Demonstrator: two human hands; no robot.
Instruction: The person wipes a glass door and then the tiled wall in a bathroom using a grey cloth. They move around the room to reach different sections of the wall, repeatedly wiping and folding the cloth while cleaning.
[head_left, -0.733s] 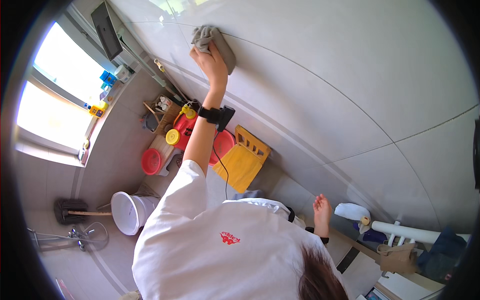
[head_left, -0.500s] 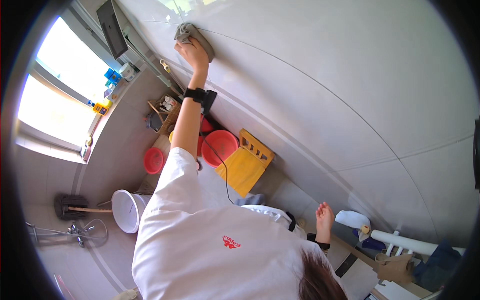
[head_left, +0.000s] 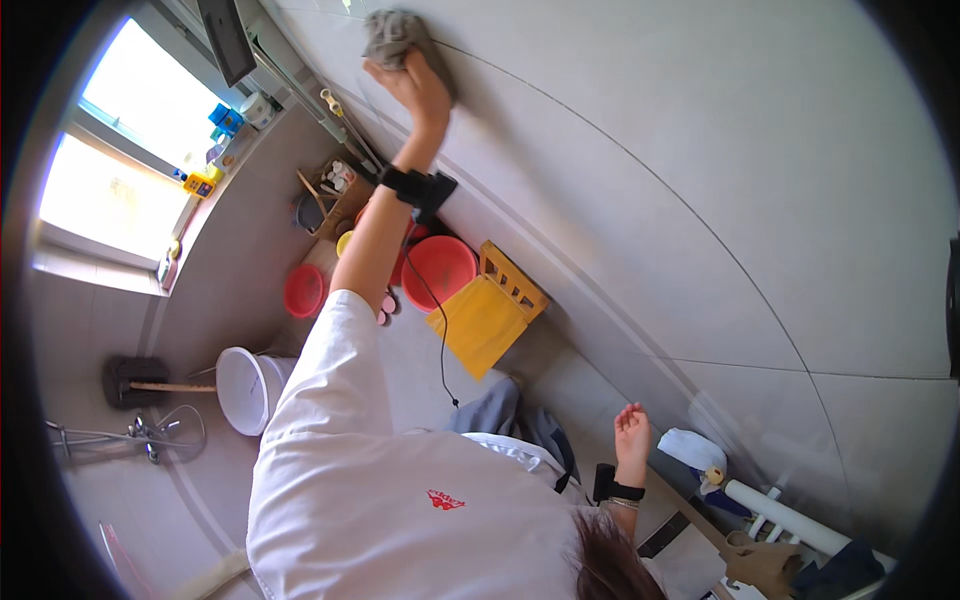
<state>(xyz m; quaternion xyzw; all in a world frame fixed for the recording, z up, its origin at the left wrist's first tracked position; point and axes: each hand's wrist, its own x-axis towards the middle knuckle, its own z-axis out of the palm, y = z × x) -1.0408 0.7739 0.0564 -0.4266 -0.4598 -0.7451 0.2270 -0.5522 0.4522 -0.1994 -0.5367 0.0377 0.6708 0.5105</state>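
Against the tiled wall, one grey cloth under left hand.

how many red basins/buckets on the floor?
2: a larger red basin beside the yellow stool, and a smaller red basin left of the raised arm. Others may be hidden behind that arm.

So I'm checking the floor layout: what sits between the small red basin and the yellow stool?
In the head view, a bigger red basin sits between the small red basin and the yellow stool, partly behind the raised arm.
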